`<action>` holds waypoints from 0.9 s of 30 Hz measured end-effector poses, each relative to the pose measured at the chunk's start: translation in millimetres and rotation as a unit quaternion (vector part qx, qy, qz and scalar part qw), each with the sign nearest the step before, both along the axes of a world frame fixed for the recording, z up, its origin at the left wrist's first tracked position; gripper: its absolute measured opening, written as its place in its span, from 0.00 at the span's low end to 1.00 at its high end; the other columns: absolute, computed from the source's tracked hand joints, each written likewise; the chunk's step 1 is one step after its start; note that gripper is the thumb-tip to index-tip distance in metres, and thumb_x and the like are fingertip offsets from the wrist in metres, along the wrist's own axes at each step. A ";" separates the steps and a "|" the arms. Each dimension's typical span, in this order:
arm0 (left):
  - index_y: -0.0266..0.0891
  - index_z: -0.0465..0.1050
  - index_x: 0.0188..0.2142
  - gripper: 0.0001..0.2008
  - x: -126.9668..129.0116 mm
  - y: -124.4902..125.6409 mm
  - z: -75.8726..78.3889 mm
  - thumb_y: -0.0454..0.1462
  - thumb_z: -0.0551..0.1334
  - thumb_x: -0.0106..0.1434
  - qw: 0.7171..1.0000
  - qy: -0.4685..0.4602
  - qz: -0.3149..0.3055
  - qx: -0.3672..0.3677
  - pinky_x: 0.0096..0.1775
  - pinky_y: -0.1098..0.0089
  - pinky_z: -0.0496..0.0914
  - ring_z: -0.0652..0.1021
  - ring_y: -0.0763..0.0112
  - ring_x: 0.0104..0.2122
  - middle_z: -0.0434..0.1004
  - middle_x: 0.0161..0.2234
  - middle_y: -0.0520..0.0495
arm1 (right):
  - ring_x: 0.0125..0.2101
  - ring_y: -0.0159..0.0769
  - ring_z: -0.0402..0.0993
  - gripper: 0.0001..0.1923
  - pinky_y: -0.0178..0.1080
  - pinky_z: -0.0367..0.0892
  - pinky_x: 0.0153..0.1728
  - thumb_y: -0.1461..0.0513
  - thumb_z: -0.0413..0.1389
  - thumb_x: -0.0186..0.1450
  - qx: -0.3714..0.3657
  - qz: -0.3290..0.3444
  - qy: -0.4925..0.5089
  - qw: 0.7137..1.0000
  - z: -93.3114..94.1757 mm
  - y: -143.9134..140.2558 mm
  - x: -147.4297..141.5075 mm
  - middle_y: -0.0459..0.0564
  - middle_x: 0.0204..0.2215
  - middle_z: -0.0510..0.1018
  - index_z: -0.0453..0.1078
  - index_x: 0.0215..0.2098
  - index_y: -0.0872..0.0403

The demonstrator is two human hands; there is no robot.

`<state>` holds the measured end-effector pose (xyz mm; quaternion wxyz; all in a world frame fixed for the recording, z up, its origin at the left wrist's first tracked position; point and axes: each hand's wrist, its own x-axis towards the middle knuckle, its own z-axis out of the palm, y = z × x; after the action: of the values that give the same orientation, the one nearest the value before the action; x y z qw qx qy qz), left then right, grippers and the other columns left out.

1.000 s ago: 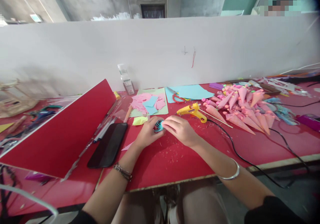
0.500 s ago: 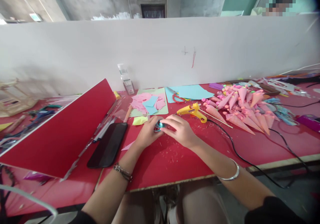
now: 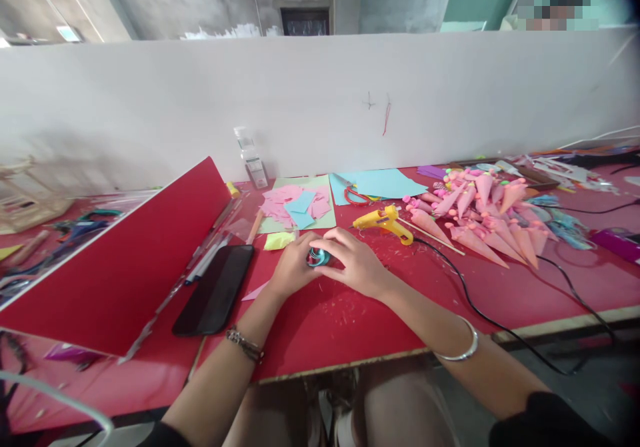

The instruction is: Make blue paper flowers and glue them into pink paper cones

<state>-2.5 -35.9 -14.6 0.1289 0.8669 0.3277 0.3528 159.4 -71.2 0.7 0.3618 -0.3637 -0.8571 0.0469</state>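
Between my hands, above the red table, is a small round teal roll (image 3: 319, 256) with ring-like edges; its exact kind is too small to make out. My left hand (image 3: 293, 264) has its fingers closed around the left side of it. My right hand (image 3: 353, 260) curves over from the other side, thumb and fingertips on the roll's right edge. A yellow glue gun (image 3: 383, 223) lies just beyond my right hand. Near my left fingers is a crumpled yellow-green piece (image 3: 279, 240), and a pink paper scrap (image 3: 256, 292) lies by my left wrist.
A black phone (image 3: 215, 290) and a slanted red board (image 3: 130, 260) are on the left. Pink paper pieces (image 3: 273, 206), blue sheets (image 3: 385, 184) and scissors (image 3: 357, 195) lie farther back. Pink cones (image 3: 480, 220) are heaped at right, by the glue gun's black cord (image 3: 465, 294).
My right fingers have shifted slightly left and closed in over the teal roll, which has turned a little. The things on the table have stayed in place.
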 end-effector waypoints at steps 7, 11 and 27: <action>0.38 0.61 0.38 0.15 3.4 -5.1 5.4 0.33 0.61 0.49 0.999 -0.020 -0.036 -0.016 0.34 0.72 0.65 0.71 0.70 0.33 0.69 0.33 0.50 | 0.37 0.33 0.66 0.11 0.35 0.65 0.37 0.58 0.48 0.63 0.004 0.006 0.028 1.000 -2.4 1.2 0.3 0.50 0.36 0.68 0.65 0.42 0.51; 0.38 0.60 0.42 0.21 5.5 -8.4 6.4 0.32 0.61 0.47 0.998 -0.044 -0.047 -0.029 0.37 0.70 0.66 0.72 0.68 0.36 0.70 0.38 0.47 | 0.37 0.32 0.66 0.11 0.34 0.65 0.37 0.59 0.48 0.63 0.003 0.010 0.049 0.999 -1.6 0.5 0.6 0.49 0.36 0.68 0.65 0.42 0.52; 0.37 0.65 0.33 0.09 3.0 -5.4 2.9 0.36 0.60 0.51 0.999 -0.034 -0.023 -0.030 0.31 0.72 0.65 0.72 0.71 0.28 0.71 0.29 0.50 | 0.35 0.32 0.65 0.13 0.36 0.64 0.36 0.58 0.49 0.61 0.004 0.017 0.097 0.995 5.7 -3.0 3.1 0.49 0.34 0.67 0.62 0.44 0.51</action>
<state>0.5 -41.3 -11.6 0.1736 0.8575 0.3134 0.3692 162.5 -74.2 6.3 0.4437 -0.3412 -0.8243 0.0849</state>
